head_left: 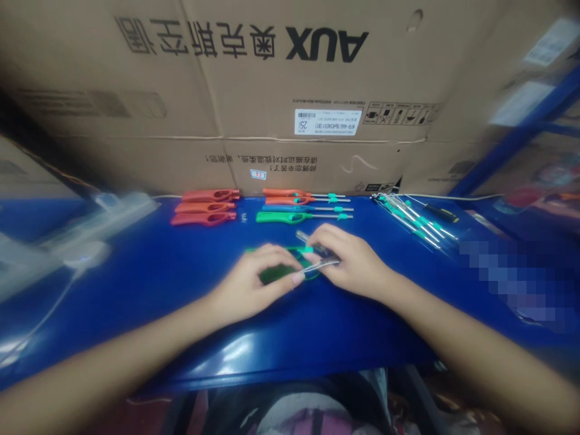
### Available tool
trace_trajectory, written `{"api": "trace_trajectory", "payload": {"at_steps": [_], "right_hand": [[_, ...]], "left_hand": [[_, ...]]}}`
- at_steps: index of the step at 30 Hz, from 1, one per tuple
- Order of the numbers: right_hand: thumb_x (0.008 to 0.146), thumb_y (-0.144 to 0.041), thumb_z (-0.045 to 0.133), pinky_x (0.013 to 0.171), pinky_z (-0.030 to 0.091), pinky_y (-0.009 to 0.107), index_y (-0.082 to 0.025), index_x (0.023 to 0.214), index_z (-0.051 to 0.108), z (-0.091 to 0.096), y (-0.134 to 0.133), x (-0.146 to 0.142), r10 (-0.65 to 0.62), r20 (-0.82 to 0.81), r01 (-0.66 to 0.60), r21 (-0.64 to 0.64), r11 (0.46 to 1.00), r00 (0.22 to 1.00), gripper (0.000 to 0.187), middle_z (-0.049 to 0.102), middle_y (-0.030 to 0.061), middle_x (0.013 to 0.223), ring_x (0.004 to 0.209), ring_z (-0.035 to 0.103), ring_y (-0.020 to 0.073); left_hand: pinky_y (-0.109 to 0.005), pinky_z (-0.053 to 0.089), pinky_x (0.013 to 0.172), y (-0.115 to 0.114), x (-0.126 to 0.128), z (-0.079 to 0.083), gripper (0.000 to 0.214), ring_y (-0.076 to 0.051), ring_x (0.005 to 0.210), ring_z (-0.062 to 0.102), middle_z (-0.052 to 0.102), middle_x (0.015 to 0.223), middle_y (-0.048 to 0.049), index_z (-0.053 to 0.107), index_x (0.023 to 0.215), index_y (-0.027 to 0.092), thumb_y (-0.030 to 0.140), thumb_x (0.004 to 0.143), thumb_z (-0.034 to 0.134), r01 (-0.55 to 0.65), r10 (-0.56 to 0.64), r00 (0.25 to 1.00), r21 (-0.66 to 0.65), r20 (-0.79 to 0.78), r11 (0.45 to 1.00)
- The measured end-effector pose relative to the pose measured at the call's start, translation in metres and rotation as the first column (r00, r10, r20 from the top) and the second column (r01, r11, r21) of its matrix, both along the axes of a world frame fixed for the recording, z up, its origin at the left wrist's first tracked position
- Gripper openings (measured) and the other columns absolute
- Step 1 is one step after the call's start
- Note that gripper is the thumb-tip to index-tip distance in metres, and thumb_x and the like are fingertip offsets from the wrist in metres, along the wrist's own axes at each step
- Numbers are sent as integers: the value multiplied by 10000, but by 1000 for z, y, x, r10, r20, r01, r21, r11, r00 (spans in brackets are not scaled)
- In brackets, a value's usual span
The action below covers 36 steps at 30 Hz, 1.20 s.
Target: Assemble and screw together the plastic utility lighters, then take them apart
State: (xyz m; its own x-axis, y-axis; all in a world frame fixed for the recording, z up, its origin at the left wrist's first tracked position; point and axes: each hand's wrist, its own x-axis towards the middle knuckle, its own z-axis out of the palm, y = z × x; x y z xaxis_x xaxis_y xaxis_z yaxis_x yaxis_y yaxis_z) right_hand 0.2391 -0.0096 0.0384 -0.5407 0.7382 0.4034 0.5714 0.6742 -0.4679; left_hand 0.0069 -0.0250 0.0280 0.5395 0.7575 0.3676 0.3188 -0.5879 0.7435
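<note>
Above the near middle of the blue table, my left hand [256, 281] is closed around a green lighter handle shell [276, 274], its thumb and fingers meeting near the shell's right end. Close against it, my right hand [351, 260] grips a slim silver and dark piece [325, 263], whose exact kind is unclear. A thin greyish rod end [301, 236] sticks out above the right fingers. My fingers hide much of the shell and blur covers the small parts between them.
Red and orange lighter handles [206, 207] lie at the back left. Lighters with metal tubes, including a green one [283, 217], lie right of them. A bundle of metal tubes [414, 220] and a screwdriver [441, 212] are farther right. A cardboard wall [254, 115] stands behind.
</note>
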Motion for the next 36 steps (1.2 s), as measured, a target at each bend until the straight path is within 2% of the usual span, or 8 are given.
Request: {"api": "trace_trajectory", "payload": {"at_steps": [5, 10, 13, 16, 20, 25, 31, 36], "right_hand": [[971, -325, 556, 694, 489, 258, -213, 1030, 638, -3, -6, -5, -49, 5, 47, 166, 985, 999, 150, 649, 62, 1082, 827, 634, 148], [981, -358, 542, 601, 484, 229, -208, 1036, 648, -6, -3, -3, -78, 33, 67, 257, 964, 996, 191, 649, 70, 1090, 761, 641, 128], [974, -344, 552, 558, 471, 211, -201, 1027, 645, -6, -1, -2, -75, 32, 66, 216, 974, 997, 179, 644, 66, 1087, 730, 640, 115], [965, -324, 558, 573, 474, 216, -203, 1033, 639, -5, -1, -1, -80, 63, 67, 187, 980, 995, 160, 642, 63, 1097, 734, 638, 117], [971, -342, 540, 586, 457, 227, -207, 1049, 629, -3, -2, -1, -76, 96, 64, 129, 990, 992, 179, 637, 65, 1109, 720, 617, 116], [926, -274, 579, 633, 441, 244, -218, 1035, 618, -2, -3, -2, -47, 89, 46, 13, 999, 995, 129, 623, 59, 1114, 743, 582, 125], [891, -220, 618, 720, 436, 266, -210, 1000, 623, -5, -1, -4, 44, -58, -50, -108, 993, 997, 109, 632, 44, 1024, 829, 577, 151], [949, -346, 594, 700, 426, 245, -194, 931, 648, -4, 0, -5, 110, -144, -156, -358, 921, 983, 162, 632, -2, 860, 752, 554, 124]], "left_hand": [[-240, 505, 697, -12, 9, 1, 192, -134, 724, 635, 705, 795, -24, 702, 829, 150, 314, 921, 662, 36, -3, 995, -313, 104, 949], [-209, 488, 666, -10, 2, 4, 231, -113, 684, 617, 695, 741, -10, 693, 790, 148, 332, 925, 658, -23, 66, 990, -309, 128, 951], [-194, 468, 571, -8, -3, 7, 196, -95, 581, 585, 661, 673, 16, 719, 895, 161, 350, 916, 672, -103, 128, 988, -262, 82, 960], [-191, 490, 602, -6, -7, 9, 190, -96, 627, 618, 714, 771, 4, 738, 1027, 189, 318, 890, 711, -153, 158, 986, -90, 50, 984], [-192, 516, 653, -5, -10, 12, 142, -103, 693, 644, 752, 884, -26, 766, 964, 185, 284, 866, 737, -108, 108, 994, 46, 1, 993], [-230, 537, 642, -6, -8, 9, 213, -124, 667, 648, 780, 958, -49, 768, 1047, 191, 311, 880, 710, -138, 137, 990, -67, -27, 988], [-309, 568, 848, -5, -4, 9, 218, -193, 918, 711, 769, 1031, -69, 723, 1093, 165, 288, 930, 647, -28, 77, 989, -351, 127, 936], [-273, 549, 782, -6, -5, 14, 205, -166, 878, 679, 722, 980, -55, 653, 1137, 176, 261, 958, 599, -30, 81, 983, -294, 162, 955]]}}
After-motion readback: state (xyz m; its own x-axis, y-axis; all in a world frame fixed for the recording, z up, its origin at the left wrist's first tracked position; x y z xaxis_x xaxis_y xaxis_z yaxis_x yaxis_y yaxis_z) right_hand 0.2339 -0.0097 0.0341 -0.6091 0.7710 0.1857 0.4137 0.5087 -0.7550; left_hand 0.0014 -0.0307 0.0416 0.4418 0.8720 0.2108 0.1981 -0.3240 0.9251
